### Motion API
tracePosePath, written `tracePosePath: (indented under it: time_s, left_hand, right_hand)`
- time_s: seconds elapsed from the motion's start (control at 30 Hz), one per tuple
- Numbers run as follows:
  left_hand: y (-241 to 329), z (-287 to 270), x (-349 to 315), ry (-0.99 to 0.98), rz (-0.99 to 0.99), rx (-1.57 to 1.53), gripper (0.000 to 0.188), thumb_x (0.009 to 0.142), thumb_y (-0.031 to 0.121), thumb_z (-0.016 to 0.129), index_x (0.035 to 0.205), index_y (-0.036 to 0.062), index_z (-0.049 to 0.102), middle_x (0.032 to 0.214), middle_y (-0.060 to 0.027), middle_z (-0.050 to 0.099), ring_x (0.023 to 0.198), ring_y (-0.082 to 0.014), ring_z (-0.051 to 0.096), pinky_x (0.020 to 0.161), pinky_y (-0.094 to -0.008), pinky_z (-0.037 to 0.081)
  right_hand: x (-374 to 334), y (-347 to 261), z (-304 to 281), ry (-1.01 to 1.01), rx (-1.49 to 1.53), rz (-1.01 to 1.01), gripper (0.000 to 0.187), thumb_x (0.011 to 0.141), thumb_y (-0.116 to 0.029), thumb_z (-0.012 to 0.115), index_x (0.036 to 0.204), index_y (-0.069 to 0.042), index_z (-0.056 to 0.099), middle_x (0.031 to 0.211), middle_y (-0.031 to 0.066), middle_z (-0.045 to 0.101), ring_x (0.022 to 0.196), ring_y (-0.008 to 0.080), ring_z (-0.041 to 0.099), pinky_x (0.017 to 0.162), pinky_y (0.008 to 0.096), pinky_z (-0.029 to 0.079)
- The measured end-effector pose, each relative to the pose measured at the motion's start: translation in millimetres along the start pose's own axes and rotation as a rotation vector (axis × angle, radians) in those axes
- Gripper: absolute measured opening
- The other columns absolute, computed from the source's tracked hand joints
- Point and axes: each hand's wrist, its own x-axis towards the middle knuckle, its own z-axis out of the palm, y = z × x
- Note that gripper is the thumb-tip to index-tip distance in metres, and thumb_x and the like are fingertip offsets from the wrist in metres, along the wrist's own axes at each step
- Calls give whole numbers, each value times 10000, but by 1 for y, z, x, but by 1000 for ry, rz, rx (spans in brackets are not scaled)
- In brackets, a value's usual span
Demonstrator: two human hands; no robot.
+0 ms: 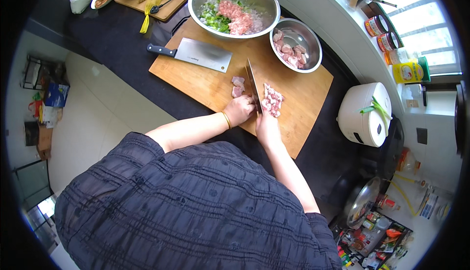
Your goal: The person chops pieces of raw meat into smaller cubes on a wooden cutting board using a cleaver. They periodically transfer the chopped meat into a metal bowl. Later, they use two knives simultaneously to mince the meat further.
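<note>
My right hand (268, 129) is wrapped round the handle of a knife (252, 83), its blade standing on edge on the wooden cutting board (303, 104). Close against the blade's left side, my left hand (239, 111) has its fingers curled down to the board; whatever lies under them is hidden. Just beyond those fingers are larger pieces of raw meat (238, 87). Small diced meat (272, 100) is heaped to the right of the blade. Farther back on the board, a cleaver (203, 55) with a dark handle lies flat.
A large steel bowl (272, 0) at the back holds minced meat and chopped greens. Beside it, a smaller steel bowl (316, 60) contains meat chunks. A white rice cooker (353, 116) with green onion on its lid stands right. Jars (376, 26) line the windowsill.
</note>
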Motion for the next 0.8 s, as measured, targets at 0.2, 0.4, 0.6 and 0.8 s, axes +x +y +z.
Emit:
tracePosePath:
  time_s: [0.2,0.4,0.6,0.8]
  left_hand:
    - [-1,-2,-3,-60,50,-2,129,684,138,624,793,69,614,797,-57,594,799,-216,580,824,-317,457]
    - [0,-1,-4,-106,1,54,115,697,140,622,781,62,606,792,-61,593,823,-217,580,859,-317,449]
    - [2,1,-8,-96,-37,42,122,692,157,623,772,65,620,788,-62,591,824,-229,579,836,-316,456]
    - [5,-1,-7,-124,8,24,113,667,172,628,718,72,617,776,-59,588,795,-226,576,782,-310,468]
  right_hand:
    - [15,30,2,50,180,22,289,838,-190,460,733,51,580,526,180,552,487,288,590,530,385,484]
    - [-37,46,-12,-39,79,51,280,832,-195,472,749,49,581,589,211,572,565,326,602,558,406,475]
    - [-61,22,-17,-29,8,54,212,819,-150,486,774,45,556,708,268,573,707,418,575,641,467,460]
    - [-3,-12,9,78,24,61,185,809,-131,491,835,35,568,698,276,570,690,426,571,643,476,466]
